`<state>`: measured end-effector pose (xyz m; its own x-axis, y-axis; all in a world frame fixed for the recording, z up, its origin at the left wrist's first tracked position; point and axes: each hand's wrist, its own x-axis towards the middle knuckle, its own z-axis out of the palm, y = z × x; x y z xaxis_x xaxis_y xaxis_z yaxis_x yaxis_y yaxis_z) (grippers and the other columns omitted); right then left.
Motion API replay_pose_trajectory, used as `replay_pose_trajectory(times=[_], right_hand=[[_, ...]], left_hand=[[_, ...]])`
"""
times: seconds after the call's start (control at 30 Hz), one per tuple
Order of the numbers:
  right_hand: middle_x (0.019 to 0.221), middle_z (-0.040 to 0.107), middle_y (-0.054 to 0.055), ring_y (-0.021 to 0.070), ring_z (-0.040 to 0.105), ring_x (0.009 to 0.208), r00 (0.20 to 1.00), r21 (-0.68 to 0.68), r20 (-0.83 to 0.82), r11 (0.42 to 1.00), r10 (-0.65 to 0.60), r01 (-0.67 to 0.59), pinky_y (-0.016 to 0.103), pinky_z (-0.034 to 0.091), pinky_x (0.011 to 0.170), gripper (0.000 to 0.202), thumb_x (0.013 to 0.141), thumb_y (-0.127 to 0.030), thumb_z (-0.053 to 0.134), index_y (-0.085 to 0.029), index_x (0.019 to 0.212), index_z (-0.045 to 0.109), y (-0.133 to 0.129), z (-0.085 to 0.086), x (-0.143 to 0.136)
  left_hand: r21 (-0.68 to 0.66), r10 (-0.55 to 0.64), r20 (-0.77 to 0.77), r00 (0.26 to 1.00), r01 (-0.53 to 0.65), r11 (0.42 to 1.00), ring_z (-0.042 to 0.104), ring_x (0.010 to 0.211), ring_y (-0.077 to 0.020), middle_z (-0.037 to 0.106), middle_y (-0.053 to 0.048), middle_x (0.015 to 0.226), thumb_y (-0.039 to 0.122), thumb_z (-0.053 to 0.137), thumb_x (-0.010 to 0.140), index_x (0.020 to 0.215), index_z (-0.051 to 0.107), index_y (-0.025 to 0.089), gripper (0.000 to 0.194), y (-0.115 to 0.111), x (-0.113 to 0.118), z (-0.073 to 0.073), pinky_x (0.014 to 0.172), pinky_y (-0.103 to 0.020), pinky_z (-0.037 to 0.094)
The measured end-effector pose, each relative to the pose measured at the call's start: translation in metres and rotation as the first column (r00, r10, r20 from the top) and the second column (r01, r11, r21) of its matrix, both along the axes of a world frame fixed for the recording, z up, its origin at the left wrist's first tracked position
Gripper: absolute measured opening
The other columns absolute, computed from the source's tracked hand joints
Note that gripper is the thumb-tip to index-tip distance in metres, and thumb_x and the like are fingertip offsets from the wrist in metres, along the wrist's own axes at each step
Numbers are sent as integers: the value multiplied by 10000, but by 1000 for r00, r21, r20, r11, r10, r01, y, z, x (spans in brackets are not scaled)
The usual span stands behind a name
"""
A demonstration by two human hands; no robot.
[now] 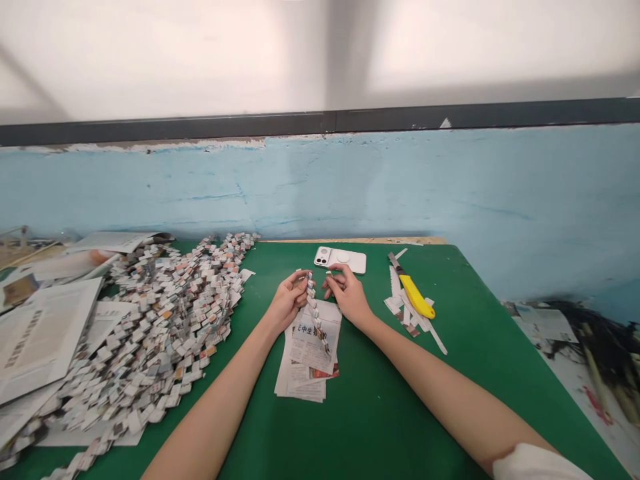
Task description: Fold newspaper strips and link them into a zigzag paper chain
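Observation:
My left hand (289, 298) pinches the upper end of a folded paper chain (314, 308), a zigzag of small newsprint links. The chain hangs down over a small stack of cut newspaper sheets (306, 380) on the green table. Just to the right, my right hand (347, 293) has its thumb and fingers closed on a small folded paper piece (329, 273). A narrow gap separates that piece from the chain's top end.
A big heap of folded paper chain (165, 333) covers the table's left side, beside newspaper sheets (47, 333). Behind my hands lies a white phone (354, 261). At right, a yellow utility knife (416, 295) rests on paper strips (395, 283). A blue wall (200, 193) stands behind.

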<state>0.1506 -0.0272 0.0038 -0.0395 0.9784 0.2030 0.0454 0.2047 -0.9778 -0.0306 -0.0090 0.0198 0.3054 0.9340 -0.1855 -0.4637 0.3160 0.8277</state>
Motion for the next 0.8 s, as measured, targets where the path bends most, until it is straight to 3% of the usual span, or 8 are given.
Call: replay_pose_trajectory(times=[0.27,0.47,0.67,0.8], right_hand=[[808,680,12,170,678,535,999,-12,-28,999,44,-45,299,513,575,271,965,-494,558,-249,1080,549,-3,3,0],[814,696,9,167,673,523,996,-38,-52,997,71,-73,291,500,556,296,960,-487,573,-254,1134,519,-2,3,0],[764,687,-18,168,673,542,992,-83,-90,992,92,-100,287,484,571,267,944,-462,595,-243,1028,466,0,0,-1],[749,689,-2,181,680,589,989,-67,-106,991,107,-115,299,478,603,253,929,-448,622,-231,944,493,1,1,-2]], left_hand=[[19,-16,-25,1000,16,1000,328,425,0,638,-8,766,328,878,739,1076,654,144,445,-1,2,-1,420,-175,222],[43,-16,-39,999,17,999,298,413,1,564,40,664,337,892,717,1056,653,145,457,0,3,-5,420,-170,197],[37,-30,-69,997,33,999,317,421,-4,585,25,695,371,896,711,1058,651,146,481,-1,3,-1,427,-184,214],[44,-24,-70,997,27,999,306,416,-8,525,57,624,365,902,703,1043,652,146,476,-2,4,0,428,-185,206]])
